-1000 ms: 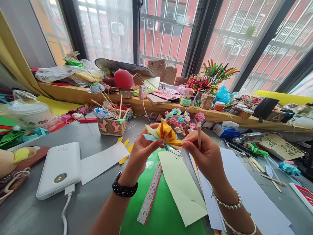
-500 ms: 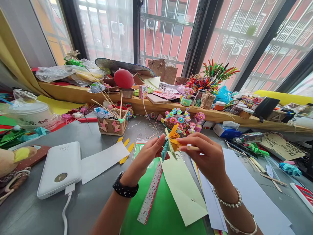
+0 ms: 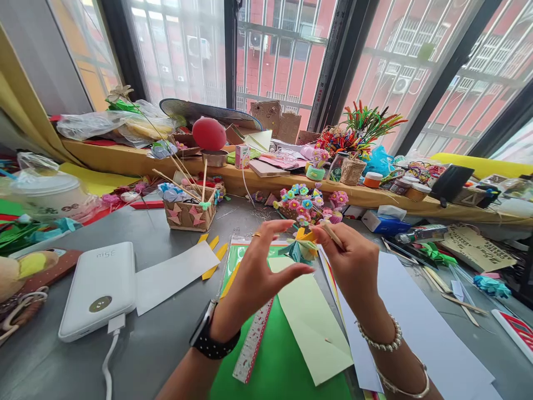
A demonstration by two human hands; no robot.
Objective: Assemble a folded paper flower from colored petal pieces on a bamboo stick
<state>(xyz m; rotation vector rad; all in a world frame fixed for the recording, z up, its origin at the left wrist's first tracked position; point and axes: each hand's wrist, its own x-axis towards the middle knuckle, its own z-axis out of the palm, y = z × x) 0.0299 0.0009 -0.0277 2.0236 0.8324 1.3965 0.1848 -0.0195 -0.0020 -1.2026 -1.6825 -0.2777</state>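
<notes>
A folded paper flower (image 3: 303,252) in teal, yellow and pale green is pinched by its edge in my right hand (image 3: 350,255). That hand also has a short wooden stick (image 3: 333,236) tucked in its fingers. My left hand (image 3: 256,272) is open beside the flower, thumb and fingers curved apart, apparently holding nothing. Under both hands lie a green sheet (image 3: 287,355), a pale green paper (image 3: 316,328) and a patterned ruler (image 3: 251,353).
A white power bank (image 3: 100,289) with a cable and a white paper strip (image 3: 177,278) lie to the left. Behind stand a cardboard box of sticks (image 3: 189,215) and several crocheted-looking flowers (image 3: 302,203). White sheets (image 3: 425,316) and wooden sticks (image 3: 460,303) lie to the right.
My left hand has let go of the paper flower and spread its fingers. The flower has turned and now rests in my right hand, which has shifted slightly, its stick now tilted.
</notes>
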